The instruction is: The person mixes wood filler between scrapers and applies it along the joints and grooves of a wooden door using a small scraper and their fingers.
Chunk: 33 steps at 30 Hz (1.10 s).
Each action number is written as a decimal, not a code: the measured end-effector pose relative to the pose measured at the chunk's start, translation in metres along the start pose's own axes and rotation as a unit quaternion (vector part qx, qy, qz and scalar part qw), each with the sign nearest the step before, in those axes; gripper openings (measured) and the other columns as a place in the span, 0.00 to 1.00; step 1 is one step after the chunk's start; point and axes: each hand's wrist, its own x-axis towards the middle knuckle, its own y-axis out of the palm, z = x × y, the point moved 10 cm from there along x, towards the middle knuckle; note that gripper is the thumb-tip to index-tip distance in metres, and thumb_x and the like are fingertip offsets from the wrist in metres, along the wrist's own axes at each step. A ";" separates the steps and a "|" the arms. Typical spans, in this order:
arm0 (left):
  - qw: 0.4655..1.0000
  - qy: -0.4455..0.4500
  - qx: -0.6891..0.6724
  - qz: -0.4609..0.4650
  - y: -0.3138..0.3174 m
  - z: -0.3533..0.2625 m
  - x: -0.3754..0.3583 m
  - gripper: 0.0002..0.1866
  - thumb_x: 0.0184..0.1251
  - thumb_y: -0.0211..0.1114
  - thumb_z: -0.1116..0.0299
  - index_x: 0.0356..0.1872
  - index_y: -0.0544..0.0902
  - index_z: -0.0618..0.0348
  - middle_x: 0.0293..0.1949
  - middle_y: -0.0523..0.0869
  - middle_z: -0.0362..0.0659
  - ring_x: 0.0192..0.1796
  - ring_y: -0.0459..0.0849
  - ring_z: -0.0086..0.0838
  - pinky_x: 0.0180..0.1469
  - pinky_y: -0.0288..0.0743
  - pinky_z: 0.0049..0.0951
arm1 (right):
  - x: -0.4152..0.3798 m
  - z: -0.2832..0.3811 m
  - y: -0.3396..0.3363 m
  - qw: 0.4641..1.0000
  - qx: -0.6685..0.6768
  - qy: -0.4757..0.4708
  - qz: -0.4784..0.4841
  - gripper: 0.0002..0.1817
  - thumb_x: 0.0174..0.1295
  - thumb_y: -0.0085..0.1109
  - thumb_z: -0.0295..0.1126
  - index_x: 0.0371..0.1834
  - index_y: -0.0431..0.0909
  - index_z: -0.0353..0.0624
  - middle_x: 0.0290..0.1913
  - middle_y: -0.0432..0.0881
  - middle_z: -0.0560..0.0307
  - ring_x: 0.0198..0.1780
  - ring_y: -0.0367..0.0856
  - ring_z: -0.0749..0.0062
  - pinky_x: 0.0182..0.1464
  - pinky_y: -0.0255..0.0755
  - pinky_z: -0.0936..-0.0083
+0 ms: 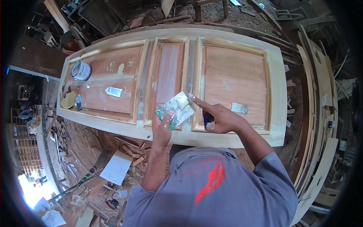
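My left hand grips a square, green-edged plate smeared with whitish paste. A mound of cream-coloured paste lies near its upper corner. My right hand has its index finger stretched out, the paste-coated tip at the plate's upper right edge. Between its thumb and curled fingers shows a dark blue object, mostly hidden, whose kind I cannot make out. Beneath both hands lies a panelled wooden door with pale patches on its panels.
On the door's left panel are an open paint can, a white tube, a round tin and a yellowish lid-like piece. A small smeared plate lies on the right panel. Boards stand at right; wood scraps litter the floor.
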 end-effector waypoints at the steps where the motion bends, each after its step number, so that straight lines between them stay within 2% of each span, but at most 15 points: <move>1: 1.000 -0.006 -0.012 -0.001 0.000 0.003 0.000 0.14 0.74 0.57 0.74 0.57 0.72 0.63 0.47 0.82 0.42 0.48 0.81 0.21 0.55 0.76 0.25 | 0.001 0.003 0.002 1.000 -0.004 0.011 0.021 0.60 0.45 0.66 0.30 0.86 0.46 0.56 0.30 0.78 0.44 0.34 0.80 0.44 0.43 0.73 0.53; 2: 1.000 -0.012 -0.024 -0.002 0.000 0.004 0.000 0.16 0.73 0.58 0.73 0.58 0.71 0.63 0.47 0.82 0.41 0.49 0.81 0.22 0.56 0.75 0.25 | 0.002 0.003 0.005 0.999 -0.007 0.021 0.043 0.60 0.47 0.68 0.30 0.87 0.44 0.58 0.29 0.79 0.43 0.34 0.81 0.43 0.42 0.73 0.52; 5: 0.999 0.010 -0.025 -0.023 -0.002 -0.004 0.001 0.10 0.75 0.56 0.75 0.53 0.73 0.62 0.45 0.83 0.42 0.46 0.82 0.20 0.51 0.77 0.24 | 0.004 0.002 0.009 0.998 -0.032 0.031 0.050 0.59 0.48 0.68 0.30 0.86 0.46 0.59 0.27 0.78 0.44 0.33 0.80 0.44 0.42 0.73 0.52; 11: 1.000 0.008 -0.004 -0.029 -0.011 0.009 0.007 0.11 0.76 0.58 0.74 0.54 0.72 0.62 0.45 0.83 0.42 0.45 0.81 0.20 0.50 0.78 0.25 | 0.007 0.002 0.015 0.998 -0.060 -0.024 0.018 0.57 0.49 0.67 0.30 0.86 0.49 0.61 0.25 0.76 0.45 0.32 0.79 0.46 0.42 0.73 0.53; 14: 0.999 0.016 0.011 -0.029 -0.011 0.006 0.008 0.12 0.76 0.59 0.74 0.55 0.71 0.62 0.46 0.83 0.42 0.46 0.82 0.21 0.50 0.78 0.26 | 0.006 0.005 0.020 0.998 -0.013 -0.017 0.054 0.52 0.48 0.66 0.30 0.83 0.59 0.57 0.28 0.80 0.45 0.32 0.81 0.49 0.42 0.75 0.57; 17: 0.998 0.014 0.013 -0.052 -0.020 0.006 0.012 0.12 0.76 0.58 0.74 0.56 0.71 0.62 0.46 0.83 0.43 0.47 0.82 0.21 0.50 0.78 0.25 | -0.005 -0.019 0.024 0.990 0.093 -0.106 0.026 0.46 0.46 0.64 0.29 0.78 0.70 0.53 0.33 0.84 0.43 0.32 0.82 0.52 0.42 0.76 0.63; 20: 0.996 0.038 0.001 -0.084 -0.039 0.007 0.017 0.12 0.76 0.58 0.74 0.55 0.71 0.63 0.46 0.83 0.43 0.47 0.82 0.22 0.51 0.78 0.25 | -0.019 -0.058 0.015 0.988 0.153 -0.012 -0.024 0.43 0.44 0.64 0.29 0.73 0.75 0.48 0.39 0.87 0.40 0.35 0.85 0.55 0.43 0.78 0.66; 23: 0.993 0.051 0.014 -0.102 -0.059 0.014 0.020 0.12 0.75 0.58 0.74 0.55 0.72 0.63 0.46 0.83 0.43 0.47 0.81 0.22 0.51 0.78 0.25 | -0.023 -0.108 0.031 0.996 0.018 0.082 -0.018 0.43 0.44 0.64 0.29 0.73 0.73 0.43 0.44 0.88 0.37 0.39 0.86 0.50 0.48 0.79 0.63; 24: 0.994 0.044 0.010 -0.102 -0.061 0.016 0.020 0.12 0.75 0.58 0.74 0.55 0.72 0.63 0.46 0.83 0.43 0.47 0.81 0.22 0.51 0.78 0.25 | -0.021 -0.112 0.039 0.987 -0.041 0.148 0.039 0.44 0.46 0.64 0.30 0.74 0.70 0.39 0.47 0.87 0.35 0.46 0.86 0.43 0.52 0.79 0.57; 27: 0.995 0.036 0.008 -0.095 -0.062 0.018 0.019 0.12 0.74 0.59 0.74 0.55 0.71 0.63 0.46 0.82 0.43 0.47 0.81 0.22 0.53 0.77 0.26 | -0.009 -0.168 0.074 0.963 -0.183 0.185 0.073 0.43 0.48 0.64 0.33 0.75 0.69 0.40 0.47 0.87 0.35 0.49 0.85 0.39 0.55 0.79 0.54; 30: 0.995 0.043 0.020 -0.083 -0.060 0.014 0.013 0.13 0.74 0.59 0.73 0.55 0.71 0.63 0.46 0.82 0.43 0.48 0.80 0.22 0.54 0.76 0.26 | 0.006 -0.177 0.087 0.944 -0.244 0.200 0.095 0.43 0.50 0.63 0.35 0.75 0.67 0.40 0.45 0.87 0.36 0.52 0.85 0.41 0.55 0.79 0.53; 33: 0.996 0.038 0.023 -0.083 -0.061 0.013 0.008 0.13 0.74 0.59 0.73 0.55 0.71 0.63 0.47 0.82 0.43 0.48 0.80 0.22 0.54 0.75 0.26 | 0.017 -0.166 0.098 0.940 -0.276 0.170 0.102 0.36 0.50 0.65 0.36 0.67 0.76 0.38 0.45 0.88 0.39 0.51 0.86 0.44 0.55 0.80 0.52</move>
